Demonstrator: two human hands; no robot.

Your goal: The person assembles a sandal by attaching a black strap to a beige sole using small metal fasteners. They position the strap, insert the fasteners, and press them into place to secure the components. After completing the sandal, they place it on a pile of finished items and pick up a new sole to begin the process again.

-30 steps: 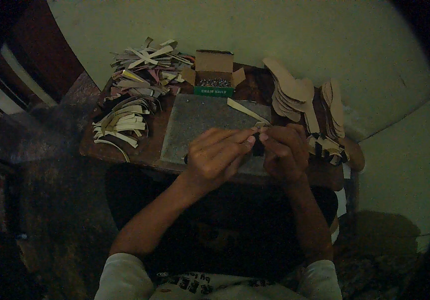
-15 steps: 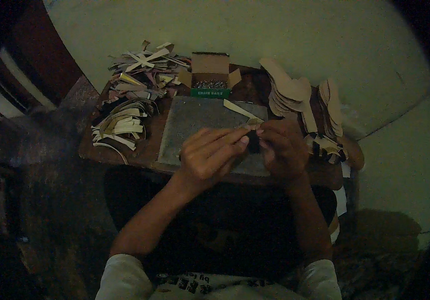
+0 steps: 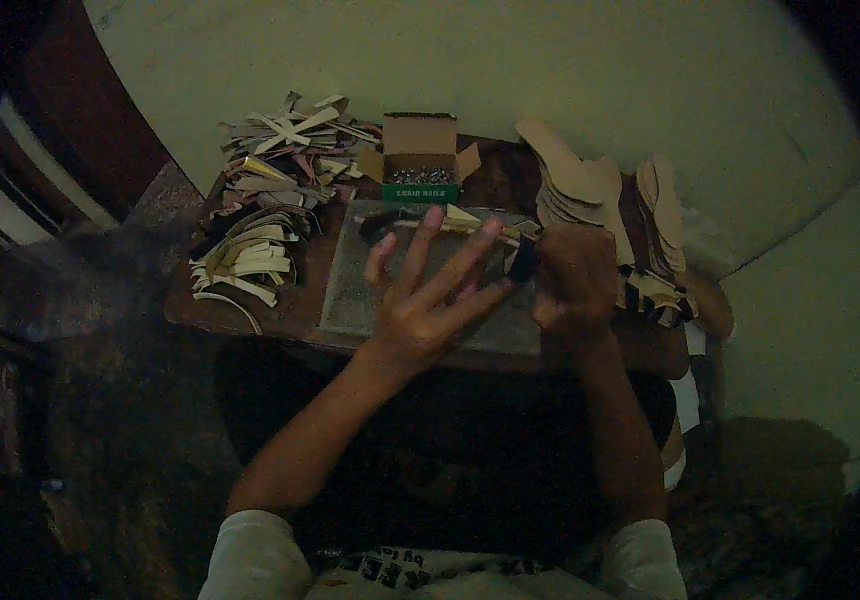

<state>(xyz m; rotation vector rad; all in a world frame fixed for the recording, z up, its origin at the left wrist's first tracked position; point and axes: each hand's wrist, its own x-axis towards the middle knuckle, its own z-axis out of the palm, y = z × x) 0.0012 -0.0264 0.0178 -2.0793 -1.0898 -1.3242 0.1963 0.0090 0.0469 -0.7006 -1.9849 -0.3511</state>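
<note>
Above a grey board (image 3: 350, 300) on the low table, my left hand (image 3: 420, 305) has its fingers spread apart. Behind those fingers runs a narrow pale-and-dark strip (image 3: 505, 232), partly covered by them. My right hand (image 3: 575, 280) is closed at the strip's right end, where a small black piece (image 3: 522, 258) shows beside the fingers. The dim light hides how the black piece and strip join. Just past my left fingertips stands an open green box of nails (image 3: 420, 190).
Offcut strips (image 3: 295, 130) lie heaped at the back left, with curved pale strips (image 3: 240, 260) nearer. Tan sole-shaped pieces (image 3: 575, 180) are stacked at the right, beside a second stack (image 3: 658, 215). Black-and-cream pieces (image 3: 655, 297) sit by the table's right edge. A wall (image 3: 650, 70) rises behind.
My left hand has let go of the black piece and spread its fingers over the board. My right hand has turned into a more closed grip. The strip now shows behind my left fingers.
</note>
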